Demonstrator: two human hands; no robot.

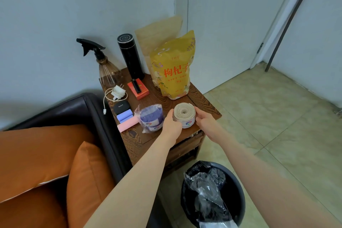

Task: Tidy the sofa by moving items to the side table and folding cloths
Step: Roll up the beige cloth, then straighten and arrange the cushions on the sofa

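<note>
Far left, the orange cushion (88, 177) leans on the sofa (92, 109). Beside it stands the side table (137, 140), and it is crowded: spray bottle (103, 65) at the back corner, white charger (116, 93) in front of it, black flask (130, 57) upright, red box (138, 89) lying flat. Nearer the front edge sit a black pouch (121, 107), a blue roll (125, 115), a pink roll (127, 125) and a wrapped purple roll (150, 118). The yellow bag (174, 68) stands behind. Now the action: the beige roll (184, 115) rests on the table's front right corner, the left hand (171, 126) curled against its left side, the right hand (205, 121) wrapping its right side, fingers together. Below, a black bin (214, 194) waits on the floor.
</note>
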